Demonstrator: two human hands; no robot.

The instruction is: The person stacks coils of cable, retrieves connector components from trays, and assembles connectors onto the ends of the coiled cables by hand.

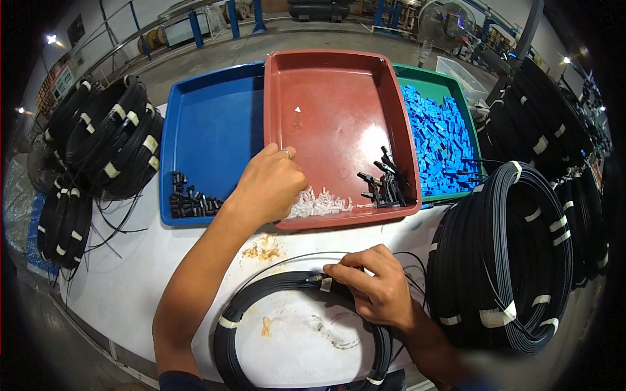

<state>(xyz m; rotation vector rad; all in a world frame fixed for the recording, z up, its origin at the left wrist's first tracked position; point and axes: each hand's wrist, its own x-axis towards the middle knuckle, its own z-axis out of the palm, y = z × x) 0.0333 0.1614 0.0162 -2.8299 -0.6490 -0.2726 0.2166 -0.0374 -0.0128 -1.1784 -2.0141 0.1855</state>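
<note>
My left hand (272, 182) reaches over the near rim of the red tray (332, 85), its fingers curled down at a pile of small whitish translucent pieces (319, 204). The back of the hand hides what the fingertips hold, if anything. Lower right, my right hand (375, 287) pinches the end of a thin black cable, whose slim tip (316, 278) pokes out past thumb and forefinger. That hand is just over a coil of black cable (225, 332), bound with white tape, lying on the white table (130, 267). Black connector parts (385, 182) lean in the red tray's near right corner.
A blue tray (215, 104) at left holds small black parts (189, 201). The green tray (476, 130) at right holds many blue pieces (440, 143). Taped cable coils stand at left (107, 140) and right (502, 260). Some loose cable ends stick out over the table.
</note>
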